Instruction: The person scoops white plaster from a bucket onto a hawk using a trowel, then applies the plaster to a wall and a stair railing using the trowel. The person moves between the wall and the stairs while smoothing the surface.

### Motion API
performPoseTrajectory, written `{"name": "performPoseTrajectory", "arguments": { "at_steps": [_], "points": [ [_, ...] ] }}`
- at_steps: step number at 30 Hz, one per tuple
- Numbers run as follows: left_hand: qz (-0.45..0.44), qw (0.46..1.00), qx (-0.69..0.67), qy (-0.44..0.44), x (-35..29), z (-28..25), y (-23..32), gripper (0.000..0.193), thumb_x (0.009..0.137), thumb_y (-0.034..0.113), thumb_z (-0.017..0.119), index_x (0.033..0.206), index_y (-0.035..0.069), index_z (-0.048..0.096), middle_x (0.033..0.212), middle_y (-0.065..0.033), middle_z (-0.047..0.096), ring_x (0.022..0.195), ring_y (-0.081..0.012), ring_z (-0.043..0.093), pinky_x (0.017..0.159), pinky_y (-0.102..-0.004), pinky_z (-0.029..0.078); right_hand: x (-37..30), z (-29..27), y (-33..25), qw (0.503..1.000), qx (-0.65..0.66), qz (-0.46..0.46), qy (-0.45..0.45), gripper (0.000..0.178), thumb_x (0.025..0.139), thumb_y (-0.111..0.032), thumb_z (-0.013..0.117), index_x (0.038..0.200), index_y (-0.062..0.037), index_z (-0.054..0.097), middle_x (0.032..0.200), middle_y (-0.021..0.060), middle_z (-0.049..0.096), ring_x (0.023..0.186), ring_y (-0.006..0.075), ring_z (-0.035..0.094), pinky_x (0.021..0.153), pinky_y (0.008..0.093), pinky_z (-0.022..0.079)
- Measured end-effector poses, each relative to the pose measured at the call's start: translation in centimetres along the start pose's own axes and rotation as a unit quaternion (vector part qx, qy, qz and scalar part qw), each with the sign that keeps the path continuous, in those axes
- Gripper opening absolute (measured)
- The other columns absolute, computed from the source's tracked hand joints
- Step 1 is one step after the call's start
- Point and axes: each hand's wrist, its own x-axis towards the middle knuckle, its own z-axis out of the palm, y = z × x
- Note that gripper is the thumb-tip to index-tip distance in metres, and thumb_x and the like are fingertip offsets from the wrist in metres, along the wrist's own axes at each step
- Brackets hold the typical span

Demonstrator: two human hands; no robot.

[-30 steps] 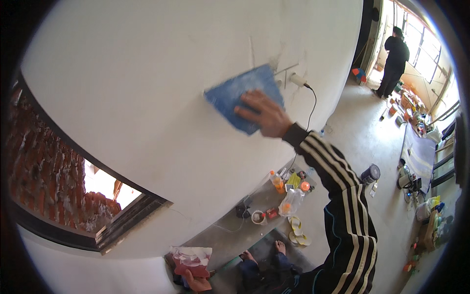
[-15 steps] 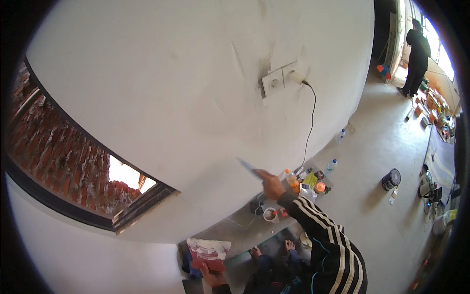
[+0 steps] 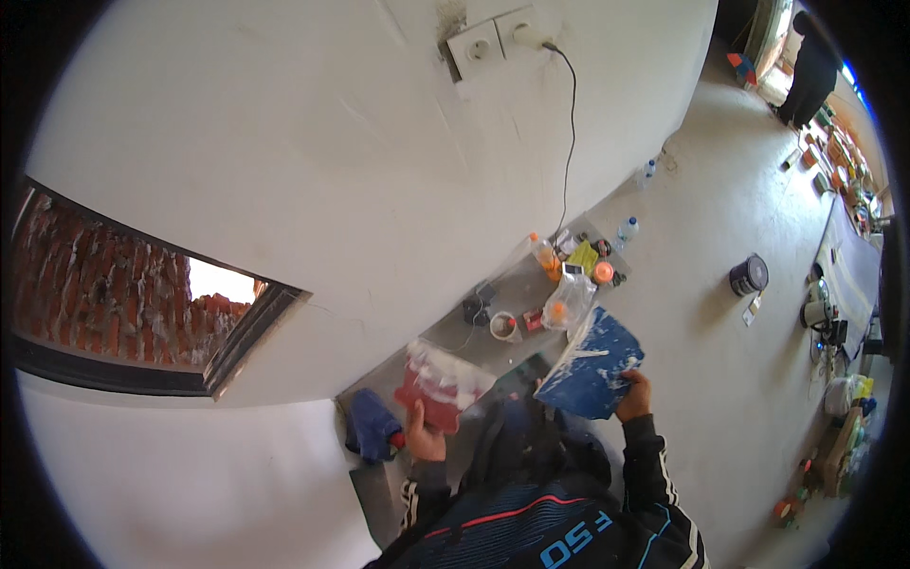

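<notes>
My left hand is closed round the lower edge of a flat red plastering spatula. White filler is smeared thickly over its upper part. To the right, my right hand grips a broad blue plastering spatula by its right edge, and its face carries white streaks and spots. The two spatulas are held apart, in front of my body, away from the white wall. Only the thumb side of the left hand shows well; its other fingers are behind the red spatula.
On the ledge along the wall stand a white cup, bottles and a plastic bag. A blue cloth lies at left. A dark bucket is on the floor. A cord hangs from the socket. A person stands far off.
My right hand has come down from the wall, bringing the blue spatula to the right of the red one. My left hand has risen slightly in view. The view has tilted downward.
</notes>
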Motion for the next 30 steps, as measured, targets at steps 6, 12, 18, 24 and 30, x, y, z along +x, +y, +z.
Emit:
{"name": "performPoseTrajectory", "arguments": {
  "at_steps": [6, 12, 18, 24, 30],
  "points": [
    [-0.053, 0.990, 0.072, -0.112, 3.1, 4.8, -1.9, 0.045, 0.095, 0.031, 0.048, 0.127, -0.002, 0.046, 0.119, -0.0105, 0.055, 0.104, -0.0195, 0.055, 0.087, -0.0303, 0.045, -9.7, -1.5, -2.2, 0.990, 0.044, -0.134, 0.017, 0.035, 0.079, -0.016, 0.049, 0.109, 0.0006, 0.057, 0.103, 0.0132, 0.063, 0.094, 0.0289, 0.062, 0.086, 0.0430, 0.050],
    [-0.159, 0.964, 0.070, -0.203, 3.0, 12.0, -3.2, 0.040, 0.095, 0.030, 0.051, 0.122, 0.001, 0.051, 0.110, -0.0067, 0.058, 0.096, -0.0121, 0.056, 0.082, -0.0269, 0.046, -17.5, -1.4, -1.1, 0.960, 0.021, -0.261, 0.097, 0.043, 0.081, -0.018, 0.054, 0.119, 0.0000, 0.051, 0.111, 0.0109, 0.061, 0.099, 0.0279, 0.061, 0.088, 0.0412, 0.049],
    [-0.204, 0.935, 0.112, -0.267, 1.0, 15.4, -4.6, 0.040, 0.095, 0.031, 0.049, 0.119, -0.001, 0.051, 0.108, -0.0084, 0.060, 0.091, -0.0144, 0.060, 0.078, -0.0270, 0.049, -20.4, 1.6, -3.5, 0.845, -0.345, -0.379, 0.153, 0.034, 0.078, -0.011, 0.064, 0.110, 0.0008, 0.057, 0.098, 0.0083, 0.063, 0.088, 0.0209, 0.060, 0.079, 0.0321, 0.048],
    [-0.277, 0.916, 0.100, -0.272, -1.1, 17.8, -5.7, 0.029, 0.095, 0.025, 0.049, 0.107, 0.000, 0.057, 0.090, -0.0026, 0.061, 0.077, -0.0084, 0.059, 0.068, -0.0232, 0.048, -19.4, 11.0, -11.2, 0.591, -0.712, -0.378, -0.027, 0.031, 0.076, 0.000, 0.058, 0.107, 0.0031, 0.059, 0.089, 0.0169, 0.067, 0.079, 0.0275, 0.066, 0.072, 0.0324, 0.050],
    [-0.154, 0.918, 0.268, -0.248, -1.8, 21.0, -7.3, 0.036, 0.095, 0.030, 0.048, 0.105, -0.004, 0.058, 0.090, -0.0057, 0.064, 0.076, -0.0109, 0.058, 0.069, -0.0265, 0.046, -14.8, 16.8, -19.0, 0.448, -0.804, -0.330, -0.210, 0.045, 0.067, 0.005, 0.057, 0.111, -0.0070, 0.061, 0.097, 0.0160, 0.066, 0.081, 0.0347, 0.064, 0.073, 0.0373, 0.052]
  ]
}}
